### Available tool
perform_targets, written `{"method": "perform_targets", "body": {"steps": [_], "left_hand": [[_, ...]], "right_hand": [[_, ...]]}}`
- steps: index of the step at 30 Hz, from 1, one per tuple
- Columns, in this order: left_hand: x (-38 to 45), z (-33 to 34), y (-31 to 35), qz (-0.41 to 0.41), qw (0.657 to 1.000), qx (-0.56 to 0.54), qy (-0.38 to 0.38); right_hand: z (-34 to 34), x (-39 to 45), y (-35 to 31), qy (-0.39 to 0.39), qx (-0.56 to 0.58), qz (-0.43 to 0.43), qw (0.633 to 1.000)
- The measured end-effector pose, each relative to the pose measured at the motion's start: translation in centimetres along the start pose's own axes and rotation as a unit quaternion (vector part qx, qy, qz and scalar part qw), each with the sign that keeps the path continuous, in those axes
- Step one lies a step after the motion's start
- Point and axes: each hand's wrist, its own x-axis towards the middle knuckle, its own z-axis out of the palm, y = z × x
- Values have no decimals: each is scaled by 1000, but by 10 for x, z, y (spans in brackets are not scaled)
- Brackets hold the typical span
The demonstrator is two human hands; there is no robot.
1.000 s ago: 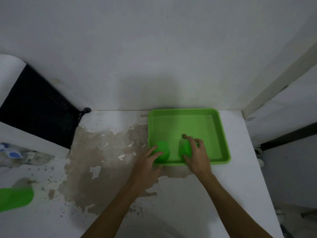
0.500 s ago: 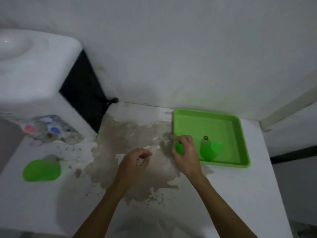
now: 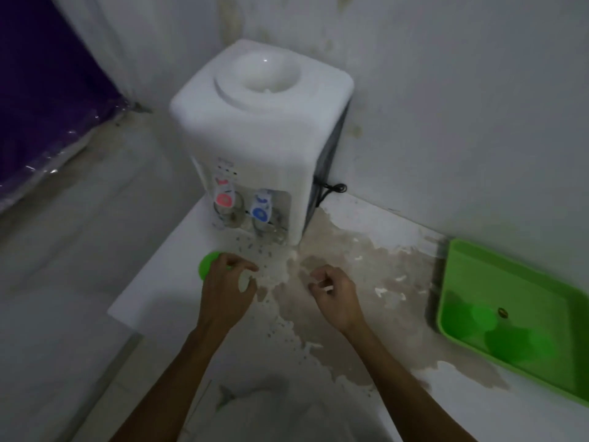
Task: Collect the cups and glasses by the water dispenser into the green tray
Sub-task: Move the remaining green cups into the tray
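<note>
A white water dispenser [image 3: 261, 122] stands at the back of the counter. Under its red and blue taps sit what look like two clear glasses [image 3: 228, 215] [image 3: 271, 229]. In front of it is a green cup [image 3: 207, 266], and my left hand [image 3: 228, 291] hovers over its right side with fingers curled, not clearly gripping it. My right hand [image 3: 334, 296] is above the stained middle of the counter, loosely closed and holding nothing. The green tray [image 3: 444, 282] lies at the far right, with two green cups [image 3: 481, 317] [image 3: 513, 344] inside.
The counter's surface is stained and peeling [image 3: 344, 256]. Its left edge [image 3: 149, 263] drops off just left of the green cup. A black cord [image 3: 331, 189] hangs behind the dispenser. A purple covered thing [image 3: 41, 90] fills the upper left. White walls close the back.
Both hands have left the tray and moved left to the dispenser; the two green cups stay in the tray. My view has swung left, and my left hand is now over the third green cup.
</note>
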Motion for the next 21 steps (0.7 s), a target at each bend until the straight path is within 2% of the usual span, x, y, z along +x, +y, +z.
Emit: {"method": "perform_targets", "body": {"steps": [9, 12, 21], "left_hand": [[28, -20, -43, -81, 990, 84, -84], [30, -20, -45, -72, 988, 101, -97], [23, -10, -22, -37, 991, 42, -120]], "right_hand": [[28, 11, -20, -10, 13, 5, 1000], [22, 7, -12, -2, 6, 23, 1000], [-8, -17, 14, 22, 23, 49, 998]]}}
